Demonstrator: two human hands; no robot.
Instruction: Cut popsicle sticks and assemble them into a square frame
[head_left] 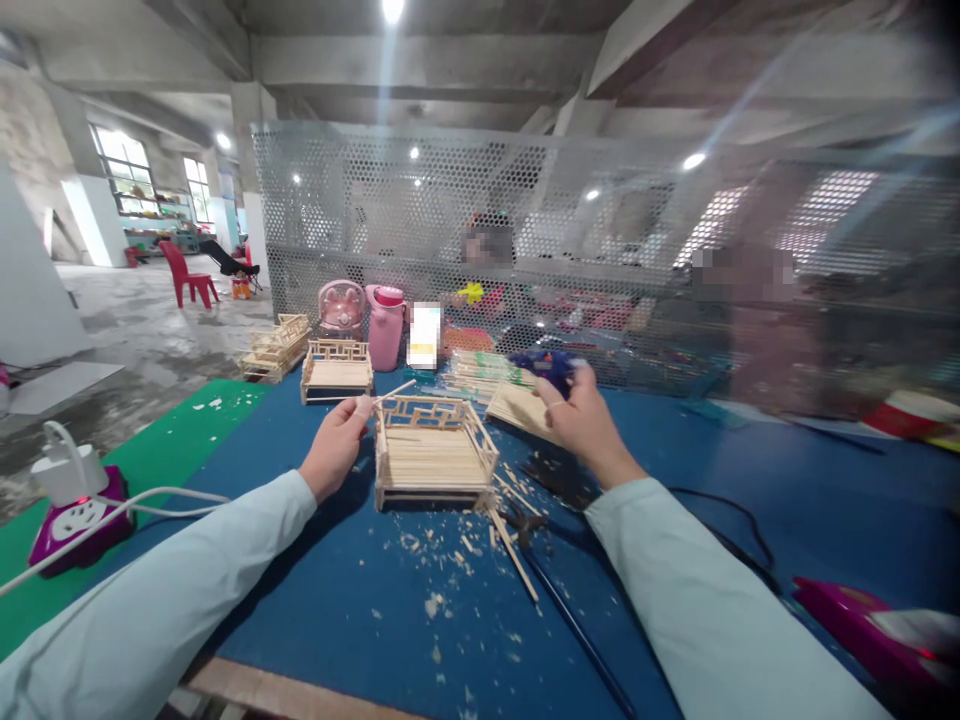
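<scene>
Between my hands, a small wooden stick model (435, 458) with a slatted base and openwork railings stands on the blue table. My left hand (337, 447) pinches a thin wooden stick (394, 391) beside the model's back left corner. To the right of the model, my right hand (583, 422) is closed on a blue glue gun (546, 368), raised above the table. A flat panel of sticks (523, 412) lies beneath and left of that hand. Loose sticks (514, 556) and scraps lie at the model's front right, near dark-handled pliers (525, 524).
Behind stand another stick model (337, 372), a pink bottle (386, 330), a lit phone (424, 336) and stick bundles (484, 371). A perforated metal screen (600, 220) runs along the back. Power strips (79, 520) sit at both sides; a dark cable (739, 505) crosses the right.
</scene>
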